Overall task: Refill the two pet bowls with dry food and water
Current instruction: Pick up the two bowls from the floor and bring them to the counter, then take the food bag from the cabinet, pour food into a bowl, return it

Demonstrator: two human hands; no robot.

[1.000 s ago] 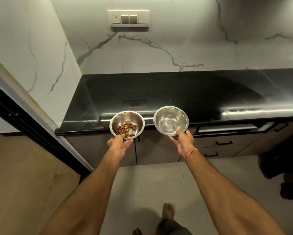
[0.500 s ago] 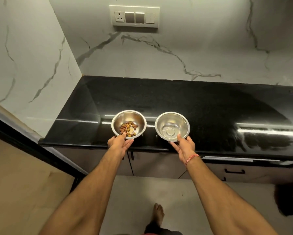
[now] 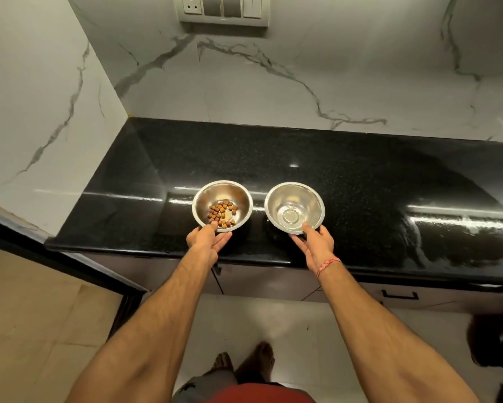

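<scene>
Two small steel pet bowls are held side by side over the black counter (image 3: pixel 346 181). My left hand (image 3: pixel 205 242) grips the near rim of the food bowl (image 3: pixel 224 193), thumb inside; a small heap of brown and orange kibble (image 3: pixel 221 214) lies in its bottom. My right hand (image 3: pixel 315 245) grips the near rim of the water bowl (image 3: pixel 295 199) the same way; it holds a little clear water. A red thread band circles my right wrist. Whether the bowls touch the counter or hover just above it, I cannot tell.
White marble walls close the counter's back and left side, with a switch panel (image 3: pixel 224 8) high on the back wall. Cabinet drawers with a black handle (image 3: pixel 400 295) sit under the counter. My bare feet (image 3: pixel 244 362) stand on the tiled floor. A dark object (image 3: pixel 497 344) lies at the right edge.
I have stepped closer to the counter, and both bowls have moved forward from its front edge to well over its surface. Both grips are unchanged.
</scene>
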